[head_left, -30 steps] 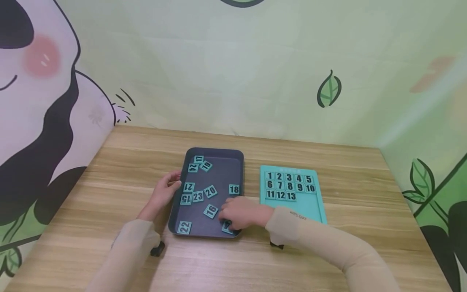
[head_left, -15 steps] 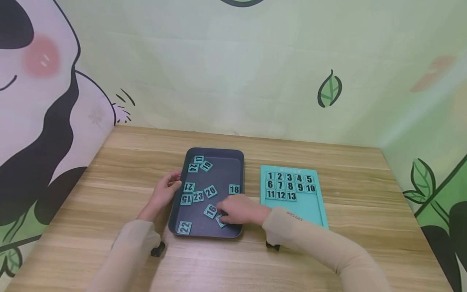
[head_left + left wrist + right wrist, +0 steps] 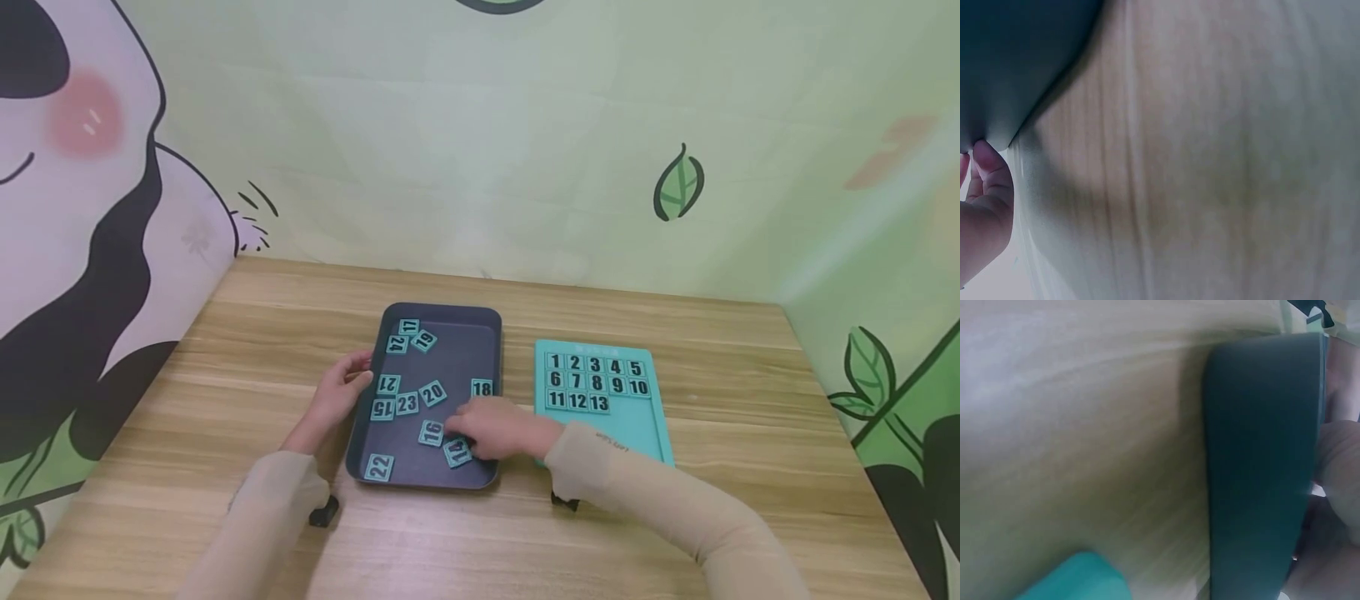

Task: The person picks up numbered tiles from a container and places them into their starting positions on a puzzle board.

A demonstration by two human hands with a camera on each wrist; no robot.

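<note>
My right hand [image 3: 498, 427] reaches over the right side of the dark tray [image 3: 450, 354], fingers bent down at the upper right edges of the number 14 tile [image 3: 457, 453]. That teal tile lies tilted on the tray floor, and the hand covers its corner. Just left of the fingertips is the number 16 tile [image 3: 431, 433]. The number 18 tile [image 3: 482, 387] is partly behind the hand. My left hand [image 3: 340, 390] rests against the tray's left outer wall with loose fingers; its thumb [image 3: 988, 162] touches that wall in the left wrist view.
Several more number tiles, such as the 22 tile [image 3: 378, 467] and the 23 tile [image 3: 407, 404], lie scattered in the tray. Right of it sits a teal board [image 3: 630, 429] holding tiles 1 to 13 in rows. Both stand on a wooden table [image 3: 420, 542] before a patterned wall.
The 14 tile has slid up and left from the tray's lower right corner and turned, with my right hand on it. The 16 tile has turned slightly. My left hand stays put.
</note>
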